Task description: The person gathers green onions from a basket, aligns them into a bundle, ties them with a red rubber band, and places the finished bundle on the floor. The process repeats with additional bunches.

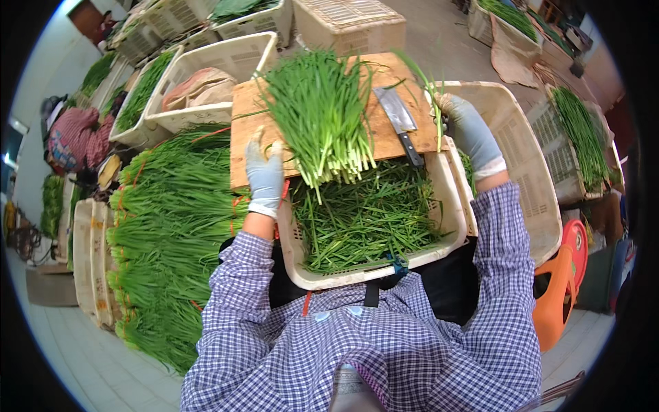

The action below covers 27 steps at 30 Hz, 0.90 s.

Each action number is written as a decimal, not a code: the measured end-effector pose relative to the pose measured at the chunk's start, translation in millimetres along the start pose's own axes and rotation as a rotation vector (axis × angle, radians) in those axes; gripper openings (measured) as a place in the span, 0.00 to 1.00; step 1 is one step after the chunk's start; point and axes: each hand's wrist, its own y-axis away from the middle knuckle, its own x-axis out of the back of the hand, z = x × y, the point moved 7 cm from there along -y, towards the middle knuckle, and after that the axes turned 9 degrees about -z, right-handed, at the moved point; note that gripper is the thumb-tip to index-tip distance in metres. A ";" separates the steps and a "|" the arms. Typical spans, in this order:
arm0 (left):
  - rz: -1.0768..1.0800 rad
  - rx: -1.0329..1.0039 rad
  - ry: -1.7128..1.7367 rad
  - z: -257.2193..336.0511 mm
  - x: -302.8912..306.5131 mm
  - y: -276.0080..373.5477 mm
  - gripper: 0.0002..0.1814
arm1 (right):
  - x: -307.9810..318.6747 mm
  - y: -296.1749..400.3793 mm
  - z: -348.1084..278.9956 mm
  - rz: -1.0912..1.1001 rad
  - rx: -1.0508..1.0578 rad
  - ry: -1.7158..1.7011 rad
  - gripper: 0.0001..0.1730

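My gloved left hand (265, 167) rests at the left edge of a wooden board (247, 118), its fingers apart beside a loose pile of garlic chives (324, 113); nothing shows in its grip. A few chive stalks (436, 116) stand upright in my gloved right hand (455, 116), at the board's right edge. Between the pile and that hand lies a cleaver (396, 110) with a black handle pointing towards me. The board sits across a white plastic crate (455, 242), which holds loose green leaf scraps (365, 221).
Banded chive bundles (165, 247) are stacked at the left. An empty-looking crate (540, 206) and an orange plastic stool (556, 304) stand at the right. Another crate (257, 44) with a cloth (201, 90) is behind the board. A person in a red checked top (77, 134) bends at the far left.
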 end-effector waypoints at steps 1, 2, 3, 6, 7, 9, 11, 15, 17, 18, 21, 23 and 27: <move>0.080 -0.020 0.148 27.4 -0.4 2.3 0.21 | -22.5 4.4 -15.8 0.018 0.077 -0.024 0.16; 0.083 -0.013 0.132 33.6 3.4 1.9 0.20 | -55.7 6.3 -33.0 -0.062 0.138 -0.052 0.17; 0.081 -0.006 0.125 39.3 5.4 -1.6 0.19 | -79.1 8.6 -52.0 -0.042 0.169 0.080 0.17; 0.002 -0.031 0.239 77.8 -1.1 -20.7 0.15 | -145.8 11.0 -80.2 0.028 0.288 0.348 0.17; -0.084 -0.004 0.276 91.2 -3.7 -31.9 0.16 | -159.7 1.4 -69.8 0.044 0.284 0.482 0.17; -0.465 0.475 0.620 106.8 -39.4 -38.5 0.23 | -171.7 -16.1 -32.6 0.016 0.174 0.658 0.16; -0.566 0.495 0.859 94.3 -69.3 -43.8 0.18 | -191.7 -22.0 1.0 -0.098 0.169 0.557 0.15; -0.336 0.485 0.848 88.6 -60.6 -47.7 0.10 | -205.3 -6.8 -2.2 -0.274 0.086 0.381 0.15; -0.261 0.487 0.860 82.3 -54.6 -46.3 0.09 | -209.3 3.1 3.9 -0.314 0.073 0.396 0.16; -0.264 0.440 0.882 89.2 -52.8 -47.5 0.09 | -206.7 9.4 10.0 -0.301 0.055 0.391 0.16; -0.209 0.424 0.814 95.2 -49.2 -53.3 0.09 | -201.3 34.3 30.7 -0.317 -0.109 0.336 0.12; -0.172 0.385 0.830 83.5 -33.2 -69.1 0.09 | -201.1 60.5 47.9 -0.440 -0.264 0.422 0.09; -0.204 0.428 0.785 66.1 -34.1 -80.0 0.09 | -175.8 63.9 54.1 -0.408 -0.277 0.369 0.19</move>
